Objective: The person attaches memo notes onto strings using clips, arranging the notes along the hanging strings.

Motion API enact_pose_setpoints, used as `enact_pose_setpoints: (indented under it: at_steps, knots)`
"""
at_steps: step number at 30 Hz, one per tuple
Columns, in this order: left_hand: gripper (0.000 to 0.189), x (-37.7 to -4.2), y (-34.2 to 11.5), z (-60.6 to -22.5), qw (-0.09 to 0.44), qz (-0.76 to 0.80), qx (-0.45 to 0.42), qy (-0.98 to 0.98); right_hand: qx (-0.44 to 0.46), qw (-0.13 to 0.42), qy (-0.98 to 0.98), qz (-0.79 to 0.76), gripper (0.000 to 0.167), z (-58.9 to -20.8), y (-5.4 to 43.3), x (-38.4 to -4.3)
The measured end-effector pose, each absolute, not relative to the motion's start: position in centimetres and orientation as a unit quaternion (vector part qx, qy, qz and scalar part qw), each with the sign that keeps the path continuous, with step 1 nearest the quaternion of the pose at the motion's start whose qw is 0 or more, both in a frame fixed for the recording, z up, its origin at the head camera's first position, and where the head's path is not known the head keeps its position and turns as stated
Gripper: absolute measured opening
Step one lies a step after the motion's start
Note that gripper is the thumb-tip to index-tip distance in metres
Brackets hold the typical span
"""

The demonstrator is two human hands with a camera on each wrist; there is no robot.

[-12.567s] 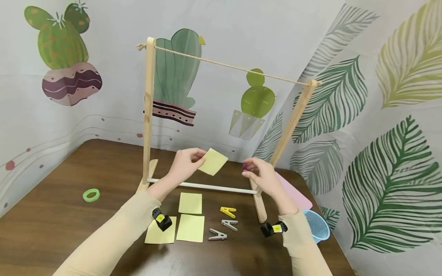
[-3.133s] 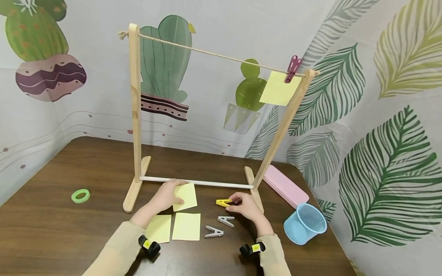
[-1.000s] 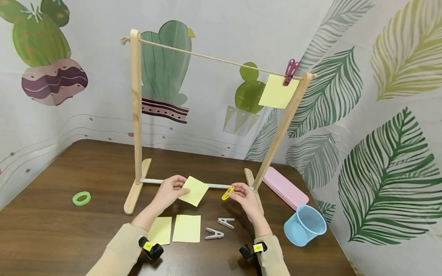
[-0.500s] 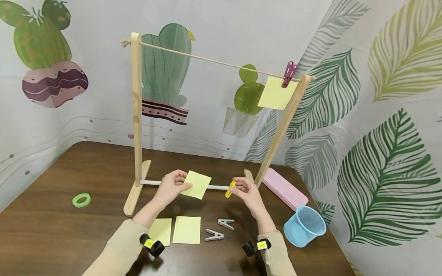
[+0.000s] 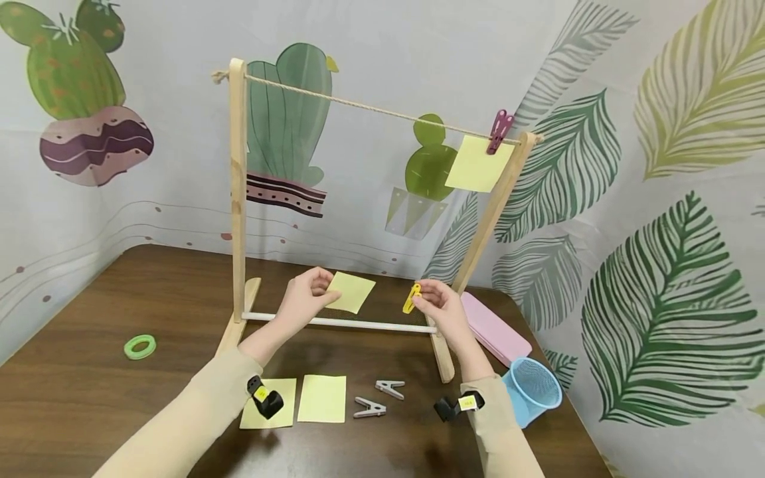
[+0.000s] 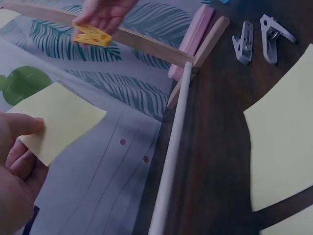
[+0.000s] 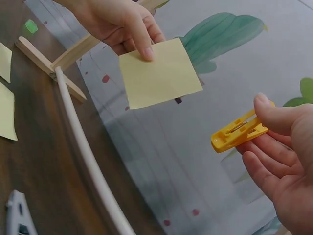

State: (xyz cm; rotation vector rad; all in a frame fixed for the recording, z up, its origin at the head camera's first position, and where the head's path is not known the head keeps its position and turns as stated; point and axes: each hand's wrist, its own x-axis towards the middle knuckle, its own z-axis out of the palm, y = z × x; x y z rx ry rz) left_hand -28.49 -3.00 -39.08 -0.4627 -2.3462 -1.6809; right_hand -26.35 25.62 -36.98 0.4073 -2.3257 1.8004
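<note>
My left hand (image 5: pixel 303 300) pinches a yellow sticky note (image 5: pixel 352 292) by its left edge, above the white crossbar of the wooden frame. To its right, my right hand (image 5: pixel 445 309) holds a yellow clothespin (image 5: pixel 412 298) between thumb and fingers. In the right wrist view the clothespin (image 7: pixel 239 131) points toward the sticky note (image 7: pixel 159 73), with a gap between them. A rope (image 5: pixel 370 108) spans the frame's top. Near its right end, a purple clothespin (image 5: pixel 499 131) clips another sticky note (image 5: pixel 478 164) to it.
Two sticky notes lie on the table, one (image 5: pixel 322 399) beside two grey clothespins (image 5: pixel 370 407), the other partly under my left wrist. A pink case (image 5: pixel 495 328) and blue mesh cup (image 5: pixel 532 392) stand right; a green ring (image 5: pixel 140 347) lies left.
Earlier, a sticky note was hung on the rope with the purple clothespin. Since then my hands picked up another note and the yellow clothespin; both have risen and moved slightly right.
</note>
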Motion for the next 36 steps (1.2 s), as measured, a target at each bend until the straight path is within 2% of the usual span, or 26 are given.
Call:
enact_pose_setpoints:
  at_steps: [16, 27, 36]
  knots:
    - [0.031, -30.2, -0.3, -32.0, 0.159, -0.591, -0.202, -0.765, 0.192, 0.170, -0.805, 0.536, 0.032, -27.3, 24.8, -26.3]
    - [0.029, -30.6, 1.6, -26.9, 0.191, -0.608, -0.227, -0.736, 0.238, 0.282, -0.759, 0.537, 0.030, -19.1, 23.4, -26.9]
    - [0.029, -31.6, 2.7, -23.1, 0.231, -0.622, -0.245, -0.707, 0.259, 0.361, -0.710, 0.546, 0.023, -14.6, 22.4, -28.2]
